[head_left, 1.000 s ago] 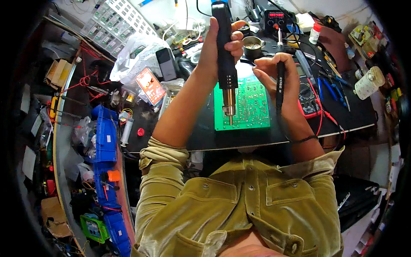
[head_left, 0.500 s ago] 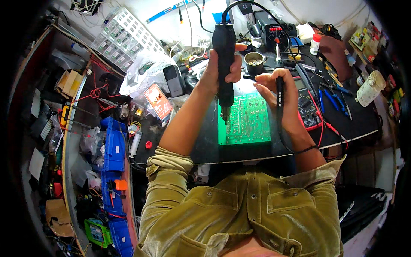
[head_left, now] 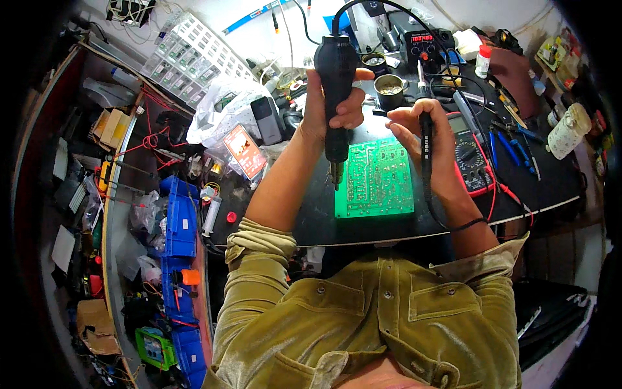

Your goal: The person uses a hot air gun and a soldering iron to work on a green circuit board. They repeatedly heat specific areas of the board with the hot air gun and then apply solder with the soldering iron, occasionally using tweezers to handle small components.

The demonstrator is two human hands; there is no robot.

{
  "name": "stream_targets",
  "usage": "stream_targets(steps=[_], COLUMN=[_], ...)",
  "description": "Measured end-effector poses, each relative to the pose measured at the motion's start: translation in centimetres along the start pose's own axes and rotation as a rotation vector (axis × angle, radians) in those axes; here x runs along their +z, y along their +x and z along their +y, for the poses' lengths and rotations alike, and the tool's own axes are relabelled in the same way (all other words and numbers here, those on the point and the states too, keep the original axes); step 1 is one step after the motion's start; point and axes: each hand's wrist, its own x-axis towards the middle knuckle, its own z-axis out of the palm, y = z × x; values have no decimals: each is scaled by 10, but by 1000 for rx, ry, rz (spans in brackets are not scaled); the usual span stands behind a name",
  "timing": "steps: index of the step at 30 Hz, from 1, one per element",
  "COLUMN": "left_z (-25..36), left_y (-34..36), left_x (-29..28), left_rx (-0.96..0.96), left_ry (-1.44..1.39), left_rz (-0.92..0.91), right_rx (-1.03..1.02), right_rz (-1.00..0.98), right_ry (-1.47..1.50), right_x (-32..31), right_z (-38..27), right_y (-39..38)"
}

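While I steer from afar, my left hand (head_left: 315, 117) grips a black hot-air gun (head_left: 336, 84), its nozzle aimed down by the left edge of the green circuit board (head_left: 376, 188). The board lies on the black bench (head_left: 317, 214), below and between my 2 hands; lingering heat could scorch it. My right hand (head_left: 441, 144) grips a soldering iron (head_left: 426, 139), tip up — a slip might burn my fingers. Its cord, looping by my forearm, could snag the red-rimmed multimeter (head_left: 468, 154) — if I swing right.

There is one circuit board (head_left: 376, 180), one hot-air gun (head_left: 335, 94), one soldering iron (head_left: 426, 137) and one multimeter (head_left: 466, 155).
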Motion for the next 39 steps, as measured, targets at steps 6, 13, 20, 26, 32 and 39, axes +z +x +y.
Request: stream_targets(steps=[6,13,20,26,32,39], left_z=[-1,6,6,18,19,21], left_y=[0,2,8,14,11,8], left_x=[3,6,-1,6,6,-15], left_rx=[-34,-96,-33,-226,-87,-24], left_ry=[158,243,189,23,73,-107], left_rz=[-39,-66,151,519,570,479], right_rx=[4,16,-23,-58,-51,12], right_rz=[-2,1,-15,-5,-24,-92], right_ry=[6,48,130,96,82,-103], right_x=[-2,-4,-6,-10,-9,-19], right_z=[4,5,21,39,53,73], right_y=[2,5,6,10,11,4])
